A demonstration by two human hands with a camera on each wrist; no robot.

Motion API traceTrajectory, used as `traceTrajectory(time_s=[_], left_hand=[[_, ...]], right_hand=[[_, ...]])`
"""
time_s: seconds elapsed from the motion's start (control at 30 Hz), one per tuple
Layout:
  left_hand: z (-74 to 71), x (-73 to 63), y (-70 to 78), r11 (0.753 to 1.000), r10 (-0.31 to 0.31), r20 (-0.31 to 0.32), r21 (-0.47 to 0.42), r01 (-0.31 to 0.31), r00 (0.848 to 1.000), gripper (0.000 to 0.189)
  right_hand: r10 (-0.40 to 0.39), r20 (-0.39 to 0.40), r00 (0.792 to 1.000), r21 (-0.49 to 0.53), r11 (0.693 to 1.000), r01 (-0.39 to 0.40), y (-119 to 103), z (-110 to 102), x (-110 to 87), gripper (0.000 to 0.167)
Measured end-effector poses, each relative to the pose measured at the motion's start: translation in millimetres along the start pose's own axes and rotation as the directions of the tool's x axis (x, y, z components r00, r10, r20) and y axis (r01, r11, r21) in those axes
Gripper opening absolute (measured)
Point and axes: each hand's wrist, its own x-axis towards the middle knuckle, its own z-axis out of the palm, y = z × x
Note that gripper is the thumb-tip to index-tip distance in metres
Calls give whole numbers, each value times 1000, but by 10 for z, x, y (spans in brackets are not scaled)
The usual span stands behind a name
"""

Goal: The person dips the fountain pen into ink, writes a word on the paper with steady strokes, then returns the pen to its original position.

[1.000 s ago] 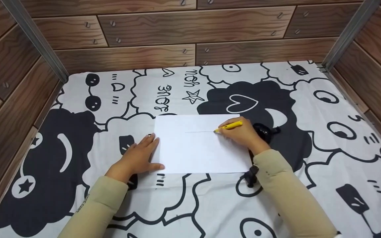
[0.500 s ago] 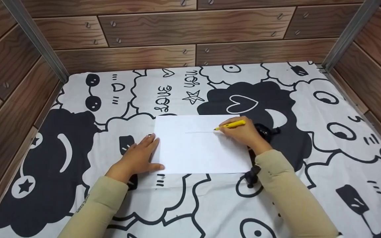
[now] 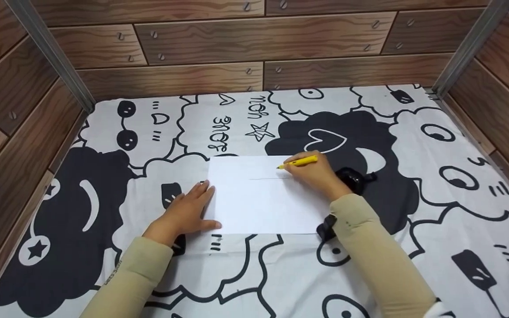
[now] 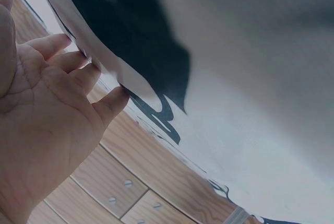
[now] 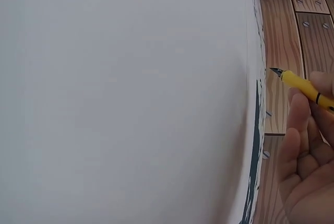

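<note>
A white sheet of paper (image 3: 254, 203) lies on the patterned cloth, with one thin dark horizontal line (image 3: 267, 179) across its upper part. My right hand (image 3: 314, 172) pinches a yellow fountain pen (image 3: 304, 160) over the sheet's upper right. In the head view the nib points left, above the drawn line; the right wrist view shows the dark metal nib (image 5: 276, 71) raised off the paper. My left hand (image 3: 186, 212) lies with fingers spread along the sheet's left edge, thumb on the lower left corner. The left wrist view shows its palm and extended fingers (image 4: 112, 104).
A black-and-white cartoon cloth (image 3: 219, 274) covers the surface. Black gear (image 3: 351, 179) sits by my right wrist, with another dark piece (image 3: 326, 227) at the paper's lower right corner. Wood-patterned panels (image 3: 201, 39) with grey corner posts (image 3: 51, 53) enclose the back and sides.
My right hand has lifted the pen off the right part of the line and moved it up and left. My left hand stays at the paper's edge.
</note>
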Motion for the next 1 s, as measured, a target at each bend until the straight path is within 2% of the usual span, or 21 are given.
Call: traceTrajectory(time_s=[0.4,0.67,1.0], left_hand=[[6,-5,7,1000,2,-2,-3,-2,1000,95],[6,-11,4,1000,-3,-2,-2,3,1000,95],[-5,-10,13,1000,-4,-13,-4,4,1000,95]], right_hand=[[3,-56,998,-12,1000,-4,-5,151,127,11],[9,-48,999,12,1000,-9,-7,227,169,12],[-43,-54,998,-82,996,38,-1,254,196,10]])
